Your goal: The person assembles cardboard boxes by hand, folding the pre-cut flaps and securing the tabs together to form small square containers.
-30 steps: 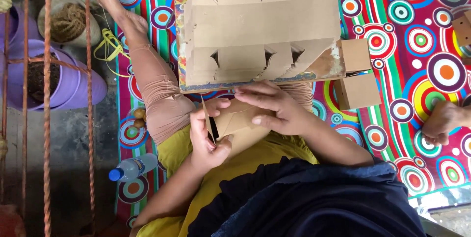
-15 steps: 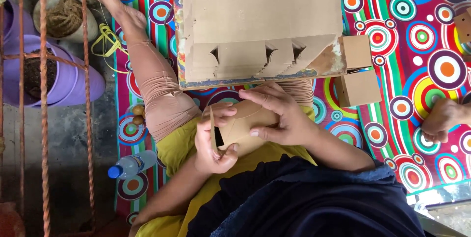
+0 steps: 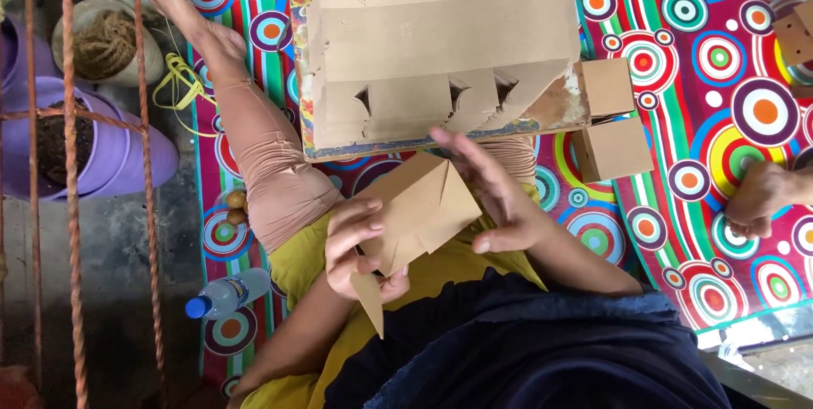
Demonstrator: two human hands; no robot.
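A bright mat (image 3: 728,79) printed with coloured rings and stripes covers the floor where the person sits, one leg (image 3: 254,155) stretched out along it. On a low board (image 3: 559,108) across the lap lies a stack of flat die-cut cardboard blanks (image 3: 449,45), with two folded brown boxes (image 3: 611,125) just beside its right end. Off the mat to the left stand purple pots (image 3: 127,155) with soil, behind rusty bars (image 3: 72,206), and a clear bottle with a blue cap (image 3: 224,295) lies by the knee. Another person's hand (image 3: 762,197) rests at the right edge. In front of the body, below the stack, is a half-folded cardboard piece (image 3: 419,210), its long axis running diagonally from lower left to upper right. The left hand (image 3: 360,248) is curled closed around its lower left end, a flap hanging below the fingers. The right hand (image 3: 495,197) is spread open, palm against the piece's upper right side, fingers straight, gripping nothing. Both hands touch it; the left alone holds it.
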